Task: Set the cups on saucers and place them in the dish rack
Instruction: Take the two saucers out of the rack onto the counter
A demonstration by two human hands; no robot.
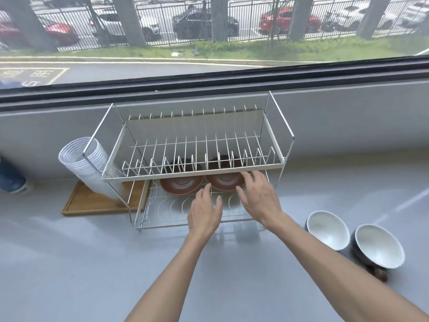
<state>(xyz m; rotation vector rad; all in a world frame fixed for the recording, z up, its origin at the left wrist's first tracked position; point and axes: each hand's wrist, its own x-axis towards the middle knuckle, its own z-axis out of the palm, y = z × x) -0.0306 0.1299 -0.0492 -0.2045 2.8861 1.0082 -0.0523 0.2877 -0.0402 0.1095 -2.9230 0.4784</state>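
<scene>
Two brown saucers (182, 185) are seen on the rack's (195, 168) lower tier; left hand (204, 213) and right hand (260, 198) are held released just before them, grasping nothing.

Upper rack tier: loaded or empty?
Empty. The upper tier shows only bare wire dividers; the two brown saucers sit on the lower tier beneath it.

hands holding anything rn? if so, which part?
Nothing is held. The left hand and right hand are open, fingers spread, over the dish rack's lower tier, just short of the two brown saucers.
</scene>
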